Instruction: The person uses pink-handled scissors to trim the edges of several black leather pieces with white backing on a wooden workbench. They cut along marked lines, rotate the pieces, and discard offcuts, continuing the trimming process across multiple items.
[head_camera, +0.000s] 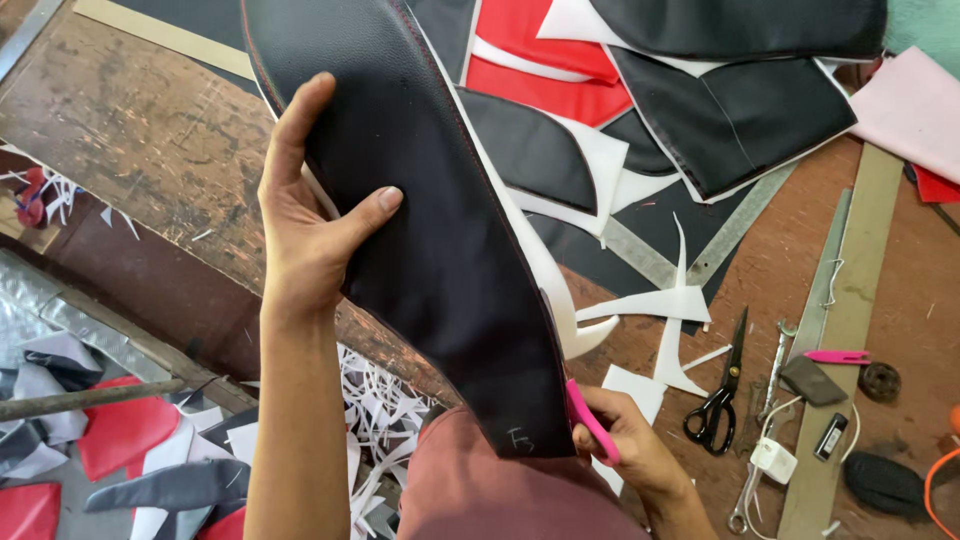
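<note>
Head view: both hands on a long black panel

The left hand (310, 225) is gripping the edge of a long black leather-like panel (430, 210), thumb pressed on its face, holding it up over the wooden workbench (130, 140). The right hand (630, 440) is closing around pink-handled scissors (592, 420) at the panel's lower end. Black scissors (718, 395) are lying near, beside white offcuts (650, 310).

Black scissors (718, 395) and wrench (762, 430) crowd the bench (130, 130) right.
</note>
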